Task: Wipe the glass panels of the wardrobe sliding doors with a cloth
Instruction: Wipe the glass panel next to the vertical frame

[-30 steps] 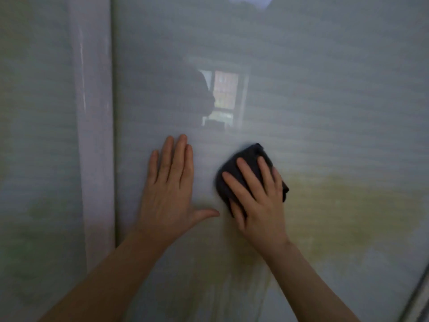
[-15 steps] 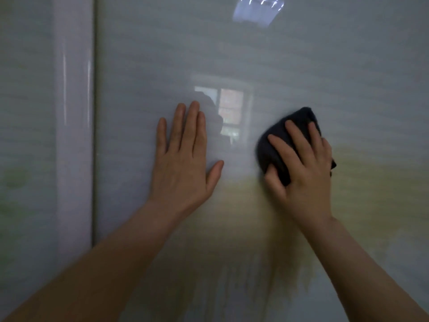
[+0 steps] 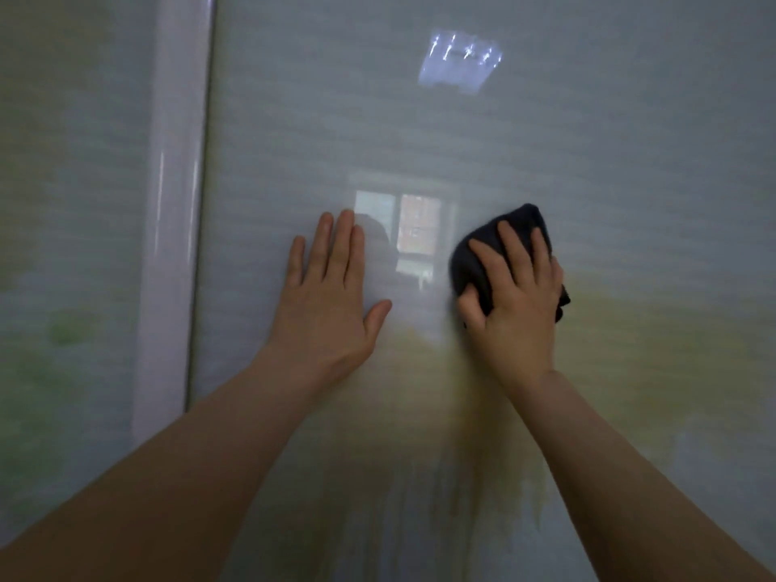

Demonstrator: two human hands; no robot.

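Fingers (image 3: 336, 241) of L hand (image 3: 331, 300): straight, close together, pointing up; thumb splayed out to the right. Palm laid flat on frosted pale grey-green glass panel (image 3: 588, 140) of wardrobe sliding door. Holds nothing.

Item 1, far left: second frosted glass panel (image 3: 71, 203), same tint, faint green blotches low down.

Item 2: glossy white vertical door frame strip (image 3: 172, 245), betw. the two panels, w/ light streaks on it.

Item 3, centre: window reflection (image 3: 403, 228) on main panel, betw. the hands, just above thumb level. Ceiling-light reflection (image 3: 460, 63) higher up, towards the right.

Item 4: R hand (image 3: 516, 304), fingers spread, slightly bent, pressing dark grey bunched cloth (image 3: 516, 224) onto main panel. Thumb curled round cloth's left edge; cloth shows above fingertips and at hand's right side.

Item 5: yellowish smeared patch (image 3: 483, 413) on main panel, from below both hands across to the right, w/ streaks running down under R wrist.

Both forearms bare, entering from bottom corners.
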